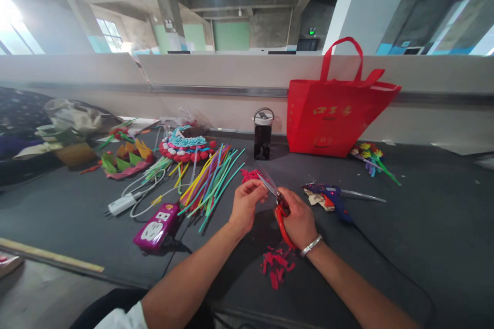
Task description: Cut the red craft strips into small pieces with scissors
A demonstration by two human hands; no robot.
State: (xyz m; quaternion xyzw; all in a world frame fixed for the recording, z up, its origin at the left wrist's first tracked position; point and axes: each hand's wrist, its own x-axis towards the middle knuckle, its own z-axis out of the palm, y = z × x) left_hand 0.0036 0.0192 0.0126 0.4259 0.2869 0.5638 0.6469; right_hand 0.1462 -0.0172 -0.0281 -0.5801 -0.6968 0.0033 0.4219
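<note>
My right hand point(299, 221) grips red-handled scissors point(278, 204), blades pointing up and left toward my left hand point(246, 204). My left hand is closed in a pinch near the blade tips; what it holds is too small to make out. A crinkled red scrap point(250, 174) lies just beyond the left hand. Several red cut pieces point(277, 263) lie on the dark table point(424, 226) below my hands. A bracelet sits on my right wrist.
A bundle of coloured sticks point(210, 177) lies left of my hands, near a purple power strip point(156, 227) and white charger point(121, 204). A glue gun point(335, 199), a red tote bag point(336, 113), a black bottle point(263, 136), a craft cake point(184, 145) and paper flowers point(372, 158) stand farther back.
</note>
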